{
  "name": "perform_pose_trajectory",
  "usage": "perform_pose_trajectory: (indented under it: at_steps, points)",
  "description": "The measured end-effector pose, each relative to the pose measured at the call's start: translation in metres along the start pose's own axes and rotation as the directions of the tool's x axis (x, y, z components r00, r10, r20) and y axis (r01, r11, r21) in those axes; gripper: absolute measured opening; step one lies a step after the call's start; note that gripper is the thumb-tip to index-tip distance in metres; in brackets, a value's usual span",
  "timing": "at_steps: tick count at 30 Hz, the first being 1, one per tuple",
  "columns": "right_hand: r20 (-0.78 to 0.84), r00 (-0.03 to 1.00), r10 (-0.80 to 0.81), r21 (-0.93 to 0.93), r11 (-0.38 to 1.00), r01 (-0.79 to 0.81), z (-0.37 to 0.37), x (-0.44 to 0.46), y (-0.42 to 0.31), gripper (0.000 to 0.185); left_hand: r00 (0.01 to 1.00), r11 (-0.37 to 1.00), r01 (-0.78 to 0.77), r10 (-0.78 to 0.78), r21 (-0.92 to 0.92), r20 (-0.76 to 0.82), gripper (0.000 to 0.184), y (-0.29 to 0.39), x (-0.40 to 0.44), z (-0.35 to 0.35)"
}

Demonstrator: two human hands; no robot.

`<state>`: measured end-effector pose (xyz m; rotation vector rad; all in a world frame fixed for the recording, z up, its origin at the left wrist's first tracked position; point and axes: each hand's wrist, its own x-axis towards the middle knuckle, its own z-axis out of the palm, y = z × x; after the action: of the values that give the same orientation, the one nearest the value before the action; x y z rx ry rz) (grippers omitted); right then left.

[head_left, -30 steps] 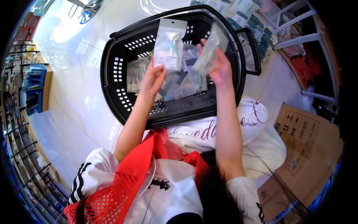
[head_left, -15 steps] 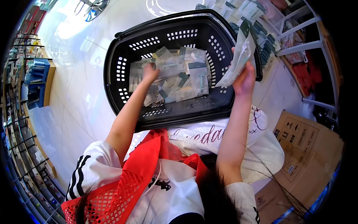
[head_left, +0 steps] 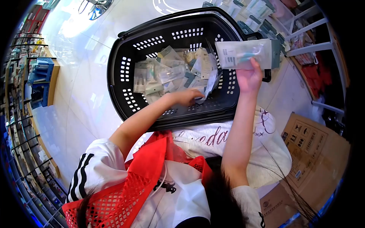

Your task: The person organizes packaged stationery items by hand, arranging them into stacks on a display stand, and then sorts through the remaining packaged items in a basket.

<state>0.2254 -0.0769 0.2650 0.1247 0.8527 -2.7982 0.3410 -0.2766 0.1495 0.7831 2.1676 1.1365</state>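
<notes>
My right hand grips a see-through plastic packet with a dark green header and a small teal item inside, above the right rim of the black basket. Inside the basket, my left hand is closed at the lower edge of another packet, which is tipped up against the right side. Its fingertips are slightly blurred. Several similar packets lie heaped loosely beneath and beyond my left hand.
More green-headed packets lie on the floor beyond the basket. A cardboard box is at the right, below a white-framed rack. Stocked shelves line the left, with a blue display.
My left hand has moved right and nearer to me across the basket, and a packet there now stands tilted. My right hand has turned its packet flat-side up.
</notes>
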Motion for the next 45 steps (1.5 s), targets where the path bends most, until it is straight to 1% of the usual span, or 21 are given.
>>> perform_pose_trajectory:
  at_steps: [2,4,5,7,8,10,12,13,14,16,18,21,24,27,30,31,34,37,40,44,45]
  points:
    - [-0.029,1.0,0.01,0.016,1.0,-0.01,0.0,-0.001,0.0,0.043,0.999,1.0,0.023,-0.023,-0.004,-0.025,0.051,-0.007,-0.003,0.005]
    - [-0.051,0.999,0.019,0.037,0.999,-0.017,0.005,-0.005,-0.003,0.045,0.934,0.963,0.268,-0.268,-0.033,-0.237,0.05,-0.02,-0.009,-0.005]
    - [-0.041,0.999,0.026,0.024,0.999,-0.025,0.002,-0.005,-0.003,0.045,0.872,0.935,0.33,-0.251,0.126,-0.42,0.048,-0.023,-0.017,-0.016]
    - [-0.023,0.999,0.038,-0.003,0.999,-0.038,-0.006,-0.002,-0.002,0.046,0.607,0.712,0.683,-0.428,0.164,-0.67,0.044,-0.053,-0.028,-0.023]
    - [-0.034,0.999,0.043,-0.021,0.999,-0.044,-0.005,-0.002,-0.001,0.046,0.514,0.679,0.694,-0.235,0.239,-0.825,0.035,-0.081,-0.037,-0.017]
    - [-0.054,0.997,0.051,-0.056,0.997,-0.055,-0.001,-0.002,0.002,0.046,0.541,0.616,0.765,-0.455,0.189,-0.707,0.042,-0.082,-0.053,-0.019]
    - [-0.043,0.998,0.046,-0.052,0.997,-0.049,0.0,-0.001,0.003,0.045,0.669,0.764,0.642,-0.517,0.063,-0.534,0.04,-0.085,-0.05,-0.011]
    - [-0.037,0.998,0.044,-0.05,0.998,-0.046,0.0,-0.001,0.003,0.045,0.73,0.817,0.577,-0.524,-0.015,-0.439,0.04,-0.082,-0.048,-0.006]
    - [-0.031,0.999,0.037,-0.054,0.998,-0.039,0.001,-0.001,0.004,0.045,0.854,0.895,0.442,-0.401,0.055,-0.331,0.035,-0.076,-0.045,0.005]
    - [-0.02,0.999,0.028,-0.063,0.998,-0.03,0.003,-0.002,0.004,0.044,0.914,0.91,0.401,-0.406,0.106,0.028,0.035,-0.051,-0.028,0.01]
    - [-0.019,0.999,0.041,-0.044,0.998,-0.042,0.001,-0.001,0.005,0.044,0.974,0.977,0.208,-0.211,0.047,0.078,0.04,-0.044,-0.024,0.014]
    - [-0.032,0.999,0.044,-0.035,0.998,-0.045,0.002,-0.002,0.005,0.044,0.966,0.903,0.241,-0.258,-0.356,0.002,0.045,-0.039,-0.022,0.011]
    - [-0.037,0.998,0.047,-0.023,0.999,-0.048,0.001,0.0,0.004,0.044,0.824,0.921,0.387,-0.362,-0.031,-0.436,0.041,-0.055,-0.024,0.01]
    - [-0.044,0.997,0.058,-0.02,0.998,-0.059,0.002,0.0,0.006,0.043,0.473,0.699,0.695,-0.619,-0.166,-0.626,0.032,-0.094,-0.019,0.02]
    - [-0.061,0.996,0.06,-0.034,0.998,-0.062,0.002,0.0,0.009,0.042,0.333,0.657,0.658,-0.692,-0.367,-0.641,0.032,-0.106,-0.015,0.022]
    - [-0.069,0.996,0.061,-0.041,0.997,-0.064,0.002,0.0,0.01,0.042,0.33,0.676,0.693,-0.607,-0.252,-0.723,0.029,-0.098,-0.014,0.025]
    - [-0.07,0.996,0.057,-0.039,0.997,-0.059,0.002,-0.001,0.011,0.043,0.288,0.724,0.456,-0.67,-0.517,-0.684,0.025,-0.078,-0.008,0.016]
    - [-0.059,0.996,0.067,-0.047,0.996,-0.07,0.006,-0.002,0.009,0.044,0.35,0.821,0.152,-0.566,-0.551,-0.746,0.021,-0.048,-0.008,-0.009]
    - [-0.074,0.996,0.053,-0.045,0.997,-0.056,0.003,0.0,0.01,0.045,0.468,0.98,-0.027,-0.161,-0.196,-0.869,0.013,-0.014,-0.02,-0.044]
    - [-0.058,0.996,0.061,-0.043,0.997,-0.064,0.004,-0.001,0.01,0.044,0.7,0.98,0.114,0.036,0.161,-0.714,0.023,0.018,-0.04,-0.056]
    - [-0.068,0.996,0.064,-0.044,0.997,-0.067,0.005,-0.002,0.009,0.044,0.804,0.998,0.049,-0.024,0.027,-0.594,0.032,0.009,-0.044,-0.051]
